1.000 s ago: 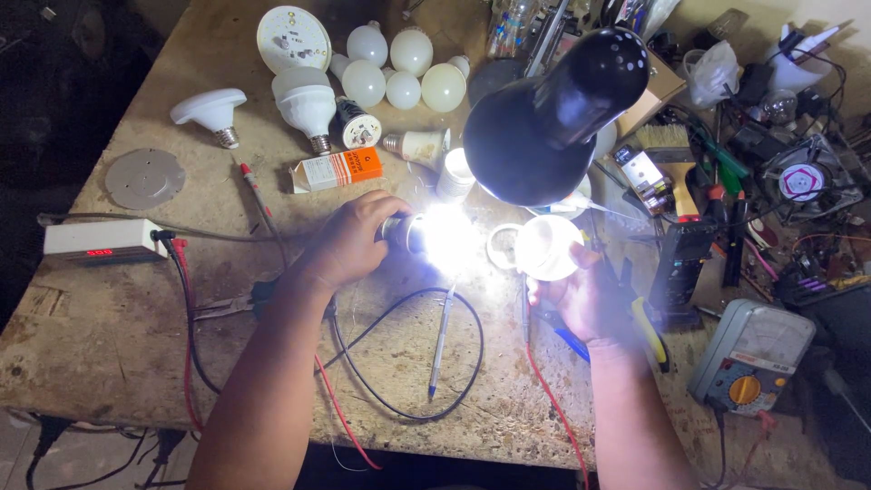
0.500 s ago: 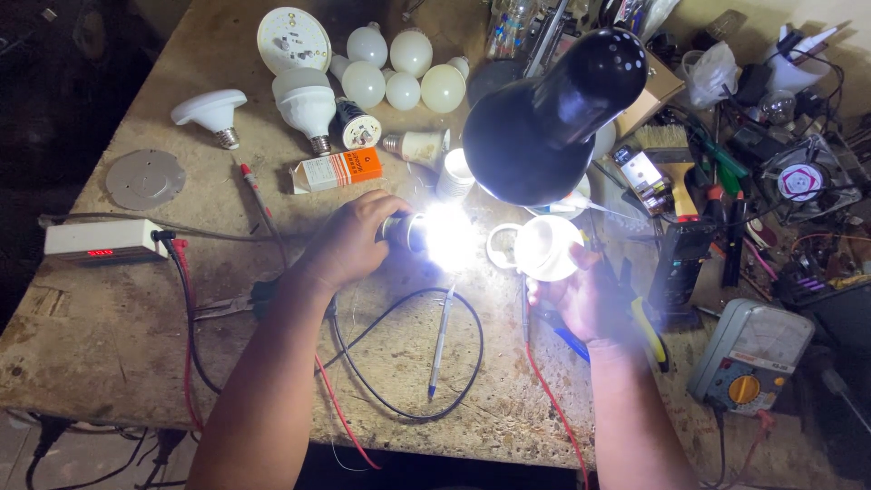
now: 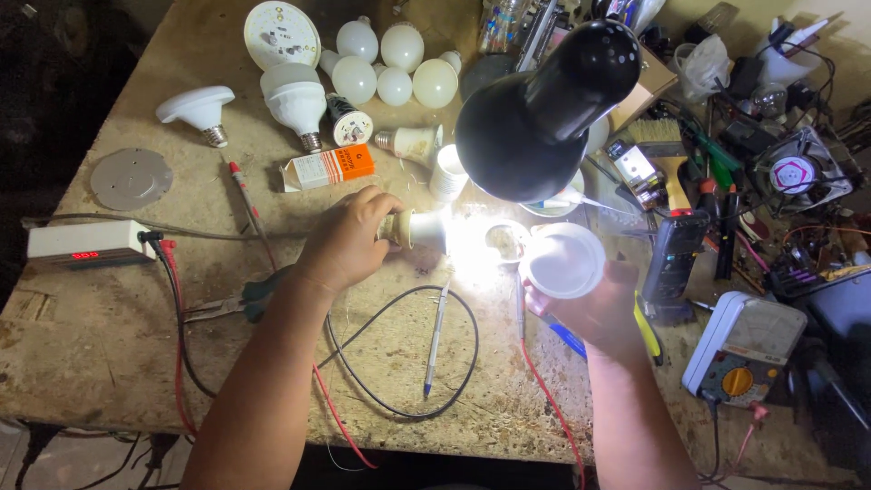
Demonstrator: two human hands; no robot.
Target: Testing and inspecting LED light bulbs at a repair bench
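My left hand (image 3: 349,238) grips the white body of an LED bulb (image 3: 419,230) lying sideways on the workbench; its open front glows very brightly. My right hand (image 3: 594,308) holds a white dome cover (image 3: 564,260) just to the right of the glare. A small white ring-shaped part (image 3: 504,240) lies between the two. A black desk lamp shade (image 3: 535,118) hangs over this spot and hides part of the bench behind it.
Several white bulbs (image 3: 381,63) and bulb parts lie at the back. An orange-and-white box (image 3: 327,168), a pen (image 3: 436,338), looped black wire (image 3: 399,399), pliers (image 3: 238,304), a white meter box (image 3: 89,243), a multimeter (image 3: 739,349) and cluttered tools (image 3: 726,172) surround me.
My left hand has pulled the lit bulb slightly left. The dome cover in my right hand has tilted and come closer to the camera.
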